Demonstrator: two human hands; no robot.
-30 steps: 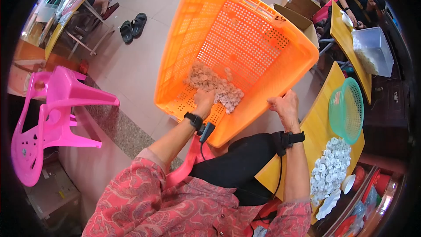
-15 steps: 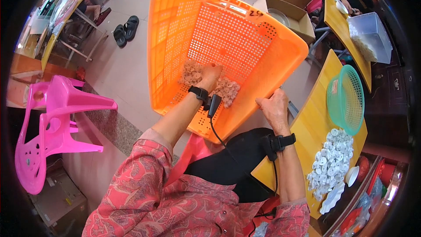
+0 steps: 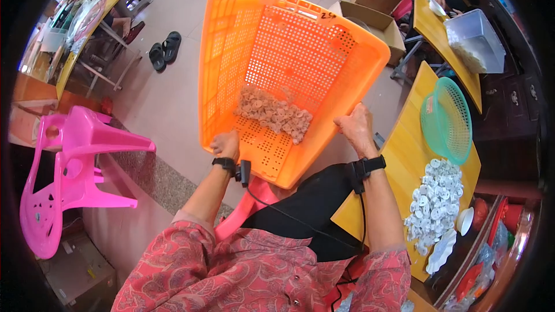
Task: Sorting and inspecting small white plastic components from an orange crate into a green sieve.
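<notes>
Small pale pieces (image 3: 272, 117) have been left untouched in the orange basket (image 3: 295, 52), the left hand (image 3: 226, 145) having been withdrawn toward the near rim; they lie beyond its curled fingers, whose grip cannot be determined. Right of the pieces, the basket's rim is grasped by the right hand's fingers (image 3: 345, 122).

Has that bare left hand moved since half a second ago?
Yes. Against the pink plastic chair, the bare left hand has moved closer, leftward and down the picture, away from the small pale pieces in the orange plastic basket.
</notes>
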